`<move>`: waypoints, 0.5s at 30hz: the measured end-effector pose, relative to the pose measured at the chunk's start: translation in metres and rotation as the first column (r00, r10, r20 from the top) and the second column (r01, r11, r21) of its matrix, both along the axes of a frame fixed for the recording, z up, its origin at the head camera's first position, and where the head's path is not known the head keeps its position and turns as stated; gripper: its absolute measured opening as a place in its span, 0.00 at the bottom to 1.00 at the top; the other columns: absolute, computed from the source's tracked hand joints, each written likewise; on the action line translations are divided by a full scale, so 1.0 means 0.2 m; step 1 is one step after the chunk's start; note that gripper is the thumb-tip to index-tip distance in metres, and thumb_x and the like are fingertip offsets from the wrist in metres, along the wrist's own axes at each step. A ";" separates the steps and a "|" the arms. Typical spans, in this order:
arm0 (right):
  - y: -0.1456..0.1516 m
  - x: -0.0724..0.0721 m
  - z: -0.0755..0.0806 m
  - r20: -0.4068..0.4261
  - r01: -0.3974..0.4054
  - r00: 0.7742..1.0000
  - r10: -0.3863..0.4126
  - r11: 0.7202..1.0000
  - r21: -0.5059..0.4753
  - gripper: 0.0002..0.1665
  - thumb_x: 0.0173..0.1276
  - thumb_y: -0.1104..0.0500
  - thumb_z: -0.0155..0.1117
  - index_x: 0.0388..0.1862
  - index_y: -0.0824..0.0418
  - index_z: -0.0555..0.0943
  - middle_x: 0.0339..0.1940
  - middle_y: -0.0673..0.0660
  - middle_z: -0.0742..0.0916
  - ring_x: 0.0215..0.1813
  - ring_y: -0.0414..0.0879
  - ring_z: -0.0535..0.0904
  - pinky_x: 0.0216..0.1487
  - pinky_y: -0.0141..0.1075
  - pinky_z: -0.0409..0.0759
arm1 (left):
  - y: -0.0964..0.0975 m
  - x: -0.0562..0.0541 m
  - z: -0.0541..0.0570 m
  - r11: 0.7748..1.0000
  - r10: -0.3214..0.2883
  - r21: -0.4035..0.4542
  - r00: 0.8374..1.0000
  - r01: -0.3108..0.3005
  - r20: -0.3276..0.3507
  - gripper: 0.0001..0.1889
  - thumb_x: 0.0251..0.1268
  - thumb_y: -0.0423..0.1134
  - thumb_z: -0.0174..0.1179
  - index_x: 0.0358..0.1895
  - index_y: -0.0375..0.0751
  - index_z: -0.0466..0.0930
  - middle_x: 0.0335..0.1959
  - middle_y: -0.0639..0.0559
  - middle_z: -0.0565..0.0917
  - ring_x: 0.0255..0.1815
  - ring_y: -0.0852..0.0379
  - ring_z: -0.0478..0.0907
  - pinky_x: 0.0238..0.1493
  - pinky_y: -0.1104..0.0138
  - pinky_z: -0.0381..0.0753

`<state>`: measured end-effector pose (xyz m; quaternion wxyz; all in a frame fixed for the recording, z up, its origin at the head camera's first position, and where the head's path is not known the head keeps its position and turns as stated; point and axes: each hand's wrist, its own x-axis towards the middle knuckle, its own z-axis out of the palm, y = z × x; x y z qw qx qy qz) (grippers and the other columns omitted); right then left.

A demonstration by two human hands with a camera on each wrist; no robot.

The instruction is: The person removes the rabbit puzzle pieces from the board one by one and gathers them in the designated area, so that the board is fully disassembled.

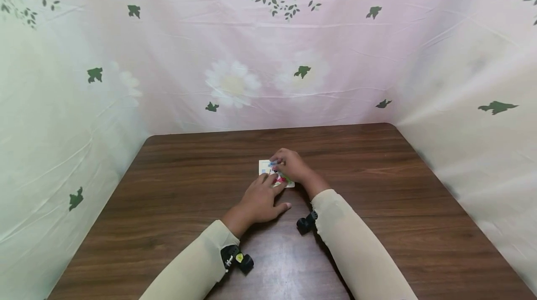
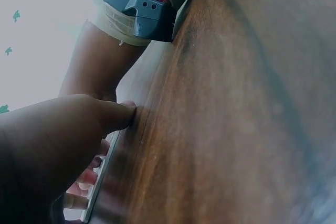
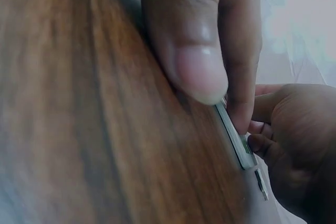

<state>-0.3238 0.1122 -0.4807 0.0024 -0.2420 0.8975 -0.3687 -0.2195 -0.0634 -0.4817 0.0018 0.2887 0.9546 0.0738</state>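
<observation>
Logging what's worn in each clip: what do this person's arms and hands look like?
Both arms have long cream sleeves. At the cuffs sit a black right camera and a black left camera, the latter with a small yellow marking. The left hand and right hand wear no gloves.

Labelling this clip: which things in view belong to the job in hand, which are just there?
In the job:
small picture board
left hand, touching it
right hand, over its far side

Just there:
brown table
patterned cloth backdrop
left wrist camera
right wrist camera
</observation>
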 end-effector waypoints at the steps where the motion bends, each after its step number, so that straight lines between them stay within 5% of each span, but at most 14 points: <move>1: 0.00 0.00 0.00 0.002 -0.001 1.000 0.001 1.000 0.009 0.12 0.78 0.63 0.71 0.57 0.63 0.91 0.56 0.60 0.88 0.58 0.55 0.85 0.61 0.49 0.86 | 0.00 0.00 0.00 1.000 0.002 0.000 1.000 -0.002 0.003 0.36 0.80 0.68 0.55 0.82 0.55 0.73 0.85 0.45 0.67 0.85 0.38 0.64 0.85 0.47 0.67; 15: -0.02 0.02 0.00 0.022 0.006 1.000 -0.007 0.997 0.072 0.13 0.82 0.62 0.67 0.60 0.58 0.91 0.64 0.60 0.82 0.69 0.58 0.80 0.71 0.55 0.80 | 0.00 0.00 -0.01 1.000 0.013 -0.002 1.000 -0.013 0.004 0.36 0.80 0.68 0.55 0.83 0.56 0.73 0.86 0.46 0.66 0.85 0.39 0.63 0.83 0.46 0.69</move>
